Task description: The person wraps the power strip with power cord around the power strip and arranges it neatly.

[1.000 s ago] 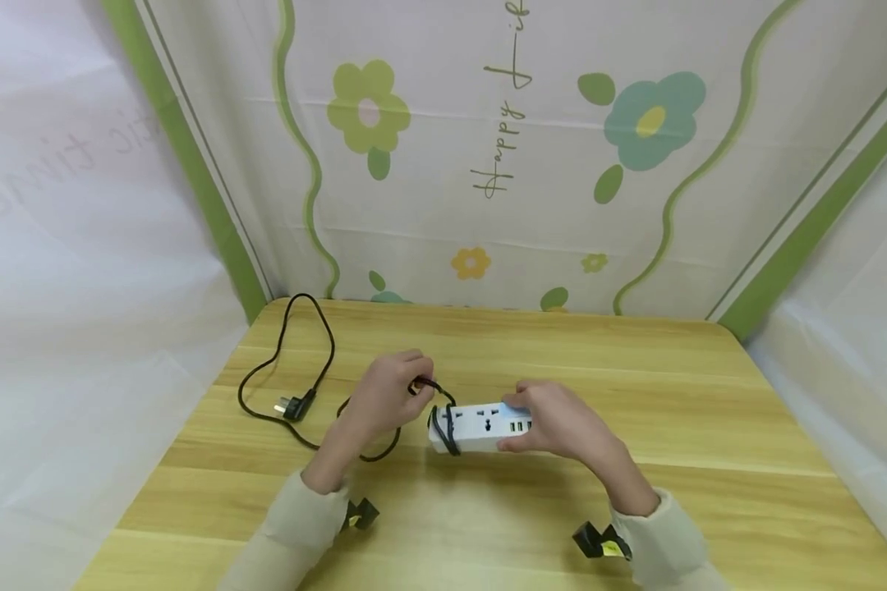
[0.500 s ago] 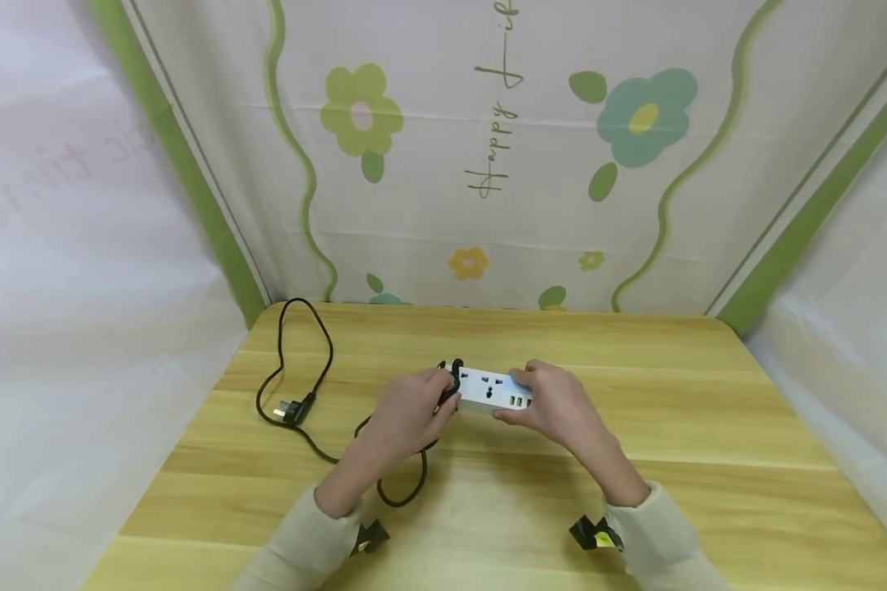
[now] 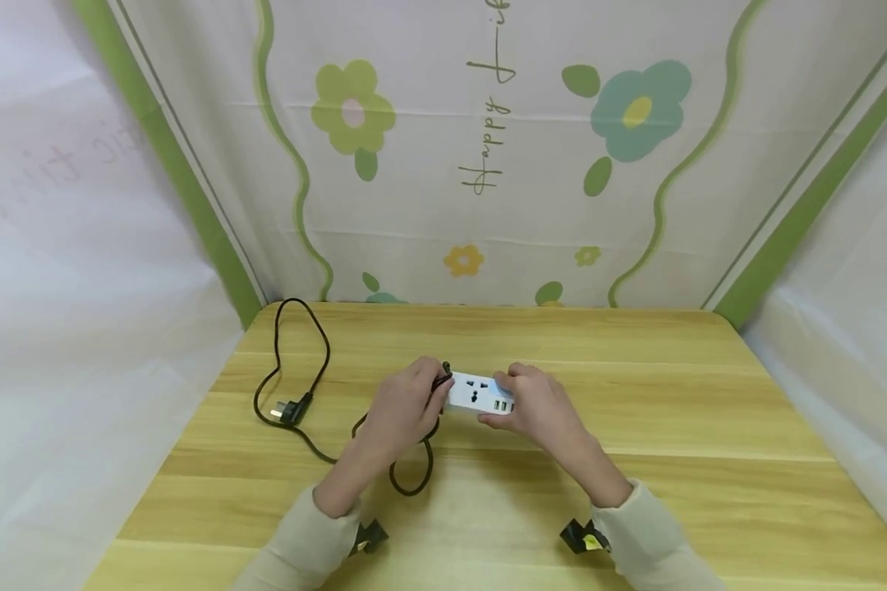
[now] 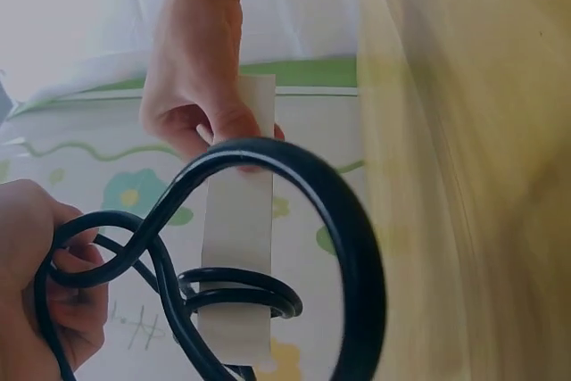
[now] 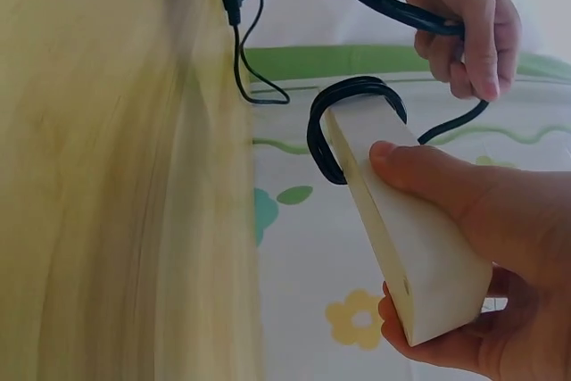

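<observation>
A white power strip point(image 3: 475, 396) with sockets and USB ports hangs above the table, between my hands. My right hand point(image 3: 543, 404) grips its right end, thumb along the near side. Turns of black power cord point(image 5: 323, 136) wrap round the strip's other end in the right wrist view. My left hand point(image 3: 405, 406) is beside that wrapped end and pinches the cord point(image 4: 361, 256), which droops in a loose loop below it. Fingers of the left hand partly hide the wraps in the head view. The cord's plug point(image 3: 291, 410) lies on the table at the left.
A long loop of cord point(image 3: 328, 345) lies toward the table's far left corner. Behind the wooden table point(image 3: 673, 427) hangs a flower-print curtain point(image 3: 414, 189). White sheets point(image 3: 81, 287) flank both sides. Black wrist-camera mounts point(image 3: 582, 538) stick out beside the sleeves.
The strip has moved away from me and then slightly left with my right hand. My left hand has brought the cord round to the strip's left end, and the loose loop has shifted right.
</observation>
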The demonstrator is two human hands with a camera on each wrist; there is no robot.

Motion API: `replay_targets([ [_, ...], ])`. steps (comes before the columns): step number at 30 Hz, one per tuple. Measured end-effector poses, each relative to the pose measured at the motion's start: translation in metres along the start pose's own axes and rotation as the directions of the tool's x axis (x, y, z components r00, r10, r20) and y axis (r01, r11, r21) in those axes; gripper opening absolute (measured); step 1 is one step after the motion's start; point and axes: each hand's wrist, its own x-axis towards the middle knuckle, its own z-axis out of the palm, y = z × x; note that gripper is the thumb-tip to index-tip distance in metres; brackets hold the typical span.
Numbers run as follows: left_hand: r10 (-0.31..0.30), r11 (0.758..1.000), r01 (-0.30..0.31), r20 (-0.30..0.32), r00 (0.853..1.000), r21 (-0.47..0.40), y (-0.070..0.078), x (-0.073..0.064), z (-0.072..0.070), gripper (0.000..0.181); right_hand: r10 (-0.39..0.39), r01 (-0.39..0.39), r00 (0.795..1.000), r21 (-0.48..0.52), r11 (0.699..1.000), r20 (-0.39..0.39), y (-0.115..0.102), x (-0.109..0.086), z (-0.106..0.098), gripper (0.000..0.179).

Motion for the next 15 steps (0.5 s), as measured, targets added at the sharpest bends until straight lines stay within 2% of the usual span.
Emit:
replay_targets([
  [3, 0.034, 0.999, -0.034, -0.002, 0.999, 0.0, 0.0011, -0.0001, 0.0002, 0.013, -0.037, 0.034, 0.998, -0.05, 0.998, -0.047, -0.0024, -0.0007, 0.0028, 0.053],
  [8, 0.05, 0.999, -0.05, -0.016, 0.999, -0.012, -0.0011, -0.0008, 0.0031, 0.013, -0.088, 0.071, 0.99, -0.157, 0.985, -0.108, -0.0064, -0.0017, 0.0081, 0.057],
  [12, 0.05, 0.999, -0.05, -0.041, 0.998, -0.007, -0.0029, -0.0008, 0.004, 0.013, -0.123, 0.097, 0.984, -0.182, 0.978, -0.132, -0.0097, -0.0029, 0.0104, 0.058],
  [15, 0.073, 0.997, -0.073, -0.024, 0.997, 0.012, -0.0004, -0.0005, 0.0025, 0.012, -0.116, 0.089, 0.982, -0.176, 0.98, -0.148, -0.0085, -0.0032, 0.0098, 0.059],
])
